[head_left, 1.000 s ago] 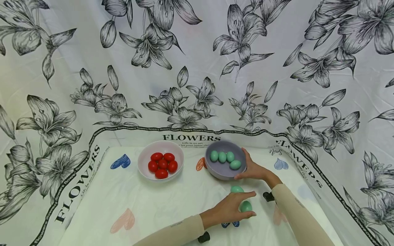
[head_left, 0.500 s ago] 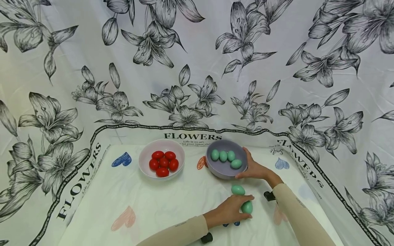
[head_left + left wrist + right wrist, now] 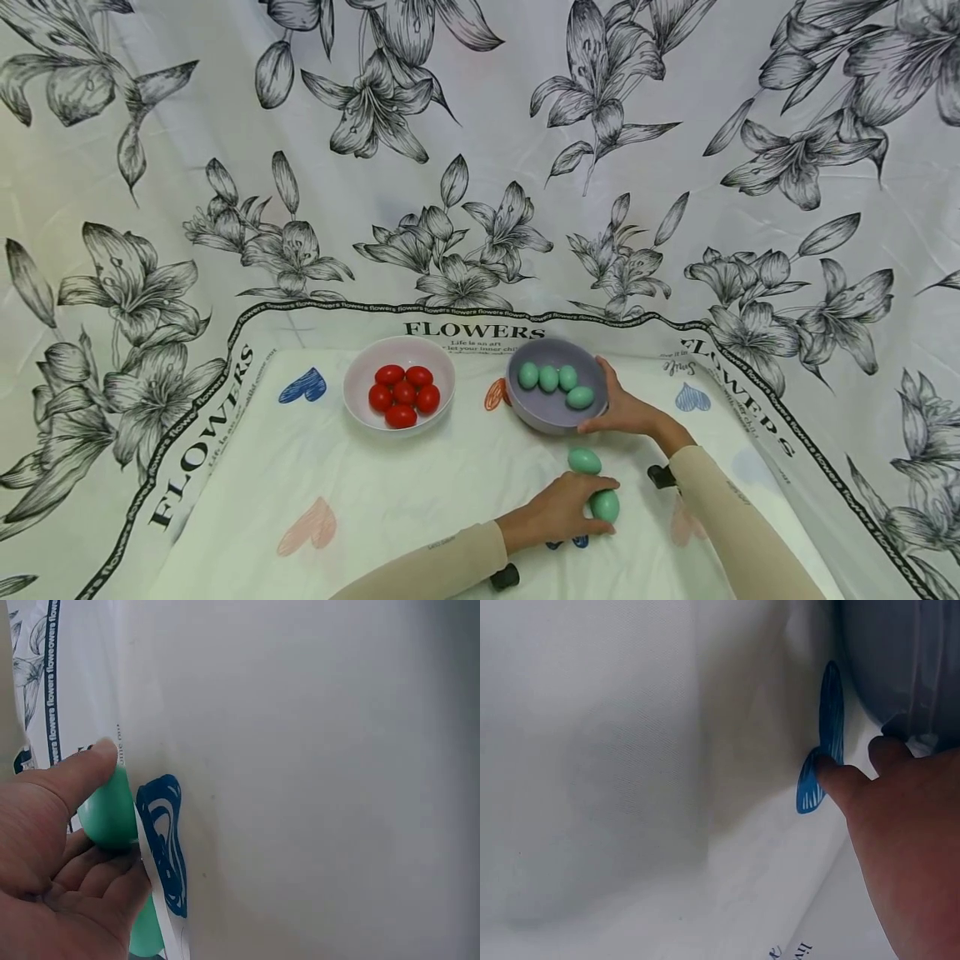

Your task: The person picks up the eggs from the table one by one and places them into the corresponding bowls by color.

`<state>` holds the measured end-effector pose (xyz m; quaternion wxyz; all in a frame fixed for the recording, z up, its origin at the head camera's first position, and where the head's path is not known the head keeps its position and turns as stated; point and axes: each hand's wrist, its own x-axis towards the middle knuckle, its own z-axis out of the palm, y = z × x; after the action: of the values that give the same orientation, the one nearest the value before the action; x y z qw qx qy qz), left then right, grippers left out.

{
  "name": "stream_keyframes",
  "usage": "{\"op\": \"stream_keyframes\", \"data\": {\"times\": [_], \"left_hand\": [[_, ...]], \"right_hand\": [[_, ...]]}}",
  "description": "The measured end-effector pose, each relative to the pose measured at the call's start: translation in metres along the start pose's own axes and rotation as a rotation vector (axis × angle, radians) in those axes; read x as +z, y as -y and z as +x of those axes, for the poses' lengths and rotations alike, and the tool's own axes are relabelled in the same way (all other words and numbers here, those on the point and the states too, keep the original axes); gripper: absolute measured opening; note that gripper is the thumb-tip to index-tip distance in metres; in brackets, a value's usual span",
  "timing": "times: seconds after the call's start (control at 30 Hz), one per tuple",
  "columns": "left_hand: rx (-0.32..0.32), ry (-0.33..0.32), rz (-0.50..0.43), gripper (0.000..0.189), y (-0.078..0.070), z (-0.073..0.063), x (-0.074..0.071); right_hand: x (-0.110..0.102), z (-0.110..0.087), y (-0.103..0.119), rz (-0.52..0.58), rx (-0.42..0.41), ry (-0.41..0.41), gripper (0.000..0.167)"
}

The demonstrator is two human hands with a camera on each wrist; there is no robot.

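My left hand pinches a green egg on the cloth between thumb and fingers. In the left wrist view, the thumb lies on one side of that egg and curled fingers on the other. Just beyond it lies a second green egg, close to the forefinger's knuckle. My right hand holds the right side of a grey-purple bowl, thumb toward the front. Several green eggs lie inside this bowl. The right wrist view shows the fingers against the bowl's outer wall.
Left of the grey-purple bowl stands a pale pink bowl with several red eggs in it. A white cloth printed with hearts covers the table. Behind it hangs a flower-printed curtain.
The left thumb and fingers have drawn in from a wide spread onto the nearer green egg. My right hand stays at the bowl. The head view has shifted slightly.
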<state>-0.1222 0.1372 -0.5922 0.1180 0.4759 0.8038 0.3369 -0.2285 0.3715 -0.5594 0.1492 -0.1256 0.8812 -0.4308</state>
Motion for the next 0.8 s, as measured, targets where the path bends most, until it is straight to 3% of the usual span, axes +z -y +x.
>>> {"op": "stream_keyframes", "data": {"times": [0.2, 0.37, 0.63, 0.8], "left_hand": [[0.017, 0.001, 0.007, 0.064, -0.001, -0.001, -0.001], [0.035, -0.013, -0.027, 0.066, -0.007, -0.008, -0.013], [0.093, -0.184, -0.136, 0.071, -0.012, -0.022, -0.060], [0.061, -0.305, -0.111, 0.069, -0.001, -0.021, -0.093]], "right_hand": [[-0.002, 0.001, -0.002, 0.004, -0.001, -0.001, 0.149], [0.001, 0.000, -0.004, -0.004, -0.001, -0.002, 0.148], [0.001, -0.001, -0.002, 0.007, -0.017, 0.008, 0.148], [-0.001, 0.001, -0.005, 0.003, -0.019, 0.008, 0.148]]}}
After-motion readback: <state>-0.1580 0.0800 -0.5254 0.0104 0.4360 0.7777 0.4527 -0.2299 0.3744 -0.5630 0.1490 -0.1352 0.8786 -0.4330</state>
